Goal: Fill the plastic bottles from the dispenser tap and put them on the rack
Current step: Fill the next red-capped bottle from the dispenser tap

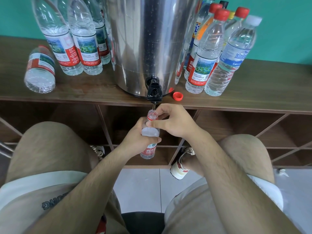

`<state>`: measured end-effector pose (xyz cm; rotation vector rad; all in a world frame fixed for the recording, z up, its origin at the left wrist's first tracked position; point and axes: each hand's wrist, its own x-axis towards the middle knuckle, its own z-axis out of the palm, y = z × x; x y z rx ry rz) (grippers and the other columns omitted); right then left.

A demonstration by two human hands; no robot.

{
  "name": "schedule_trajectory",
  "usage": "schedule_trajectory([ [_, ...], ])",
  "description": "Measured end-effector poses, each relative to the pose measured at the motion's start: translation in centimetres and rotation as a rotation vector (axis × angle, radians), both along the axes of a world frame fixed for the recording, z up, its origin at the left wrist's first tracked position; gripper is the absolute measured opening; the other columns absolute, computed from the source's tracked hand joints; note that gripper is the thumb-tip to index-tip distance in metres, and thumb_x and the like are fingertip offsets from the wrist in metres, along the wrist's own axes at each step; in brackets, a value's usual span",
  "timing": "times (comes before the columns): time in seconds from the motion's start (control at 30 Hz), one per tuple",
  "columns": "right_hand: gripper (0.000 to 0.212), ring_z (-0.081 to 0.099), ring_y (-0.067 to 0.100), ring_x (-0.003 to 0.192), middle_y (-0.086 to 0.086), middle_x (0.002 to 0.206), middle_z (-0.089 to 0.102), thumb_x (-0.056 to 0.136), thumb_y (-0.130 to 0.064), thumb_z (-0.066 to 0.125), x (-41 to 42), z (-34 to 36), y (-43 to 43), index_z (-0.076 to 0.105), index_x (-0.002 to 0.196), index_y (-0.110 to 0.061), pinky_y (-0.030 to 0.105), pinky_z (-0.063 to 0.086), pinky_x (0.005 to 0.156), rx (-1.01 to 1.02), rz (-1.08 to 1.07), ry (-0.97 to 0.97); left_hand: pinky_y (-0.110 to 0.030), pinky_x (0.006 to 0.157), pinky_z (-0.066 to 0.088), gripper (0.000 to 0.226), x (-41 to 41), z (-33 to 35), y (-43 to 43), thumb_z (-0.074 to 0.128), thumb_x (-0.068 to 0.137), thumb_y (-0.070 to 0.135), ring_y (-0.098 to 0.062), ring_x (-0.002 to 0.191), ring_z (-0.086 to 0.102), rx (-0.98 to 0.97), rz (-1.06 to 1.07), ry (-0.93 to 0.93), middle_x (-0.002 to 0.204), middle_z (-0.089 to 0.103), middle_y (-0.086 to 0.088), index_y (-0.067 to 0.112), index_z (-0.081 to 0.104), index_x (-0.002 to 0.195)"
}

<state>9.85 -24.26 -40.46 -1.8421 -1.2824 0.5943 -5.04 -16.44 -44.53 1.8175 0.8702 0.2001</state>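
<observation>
Clear plastic lying bottle (39, 70), red-green label, near wooden rack top's (101, 92) left edge. Left hand (135, 139) grips clear red-labelled bottle (150, 132), print partly "NONGF", mouth under black dispenser tap (154, 92) below front edge. Right hand (173, 124) pinches its neck. Loose red cap (177, 96) beside tap.

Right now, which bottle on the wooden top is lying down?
The red-labelled bottle at the far left of the wooden top, its base toward the camera. All the others around the steel dispenser stand upright.
</observation>
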Motion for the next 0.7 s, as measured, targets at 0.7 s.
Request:
schedule_trajectory([
  [0.7, 0.023, 0.073, 0.009, 0.086, -0.008, 0.091, 0.078, 0.077, -0.036, 0.091, 0.17, -0.42, 0.19, 0.076, 0.09, -0.023, 0.045, 0.061, 0.085, -0.001, 0.006, -0.004, -0.042, 0.103, 0.056, 0.08, 0.1, -0.62, 0.32, 0.085, 0.085, 0.025, -0.022, 0.118, 0.061, 0.006, -0.011, -0.016, 0.13, 0.057, 0.0, 0.026, 0.036, 0.147],
])
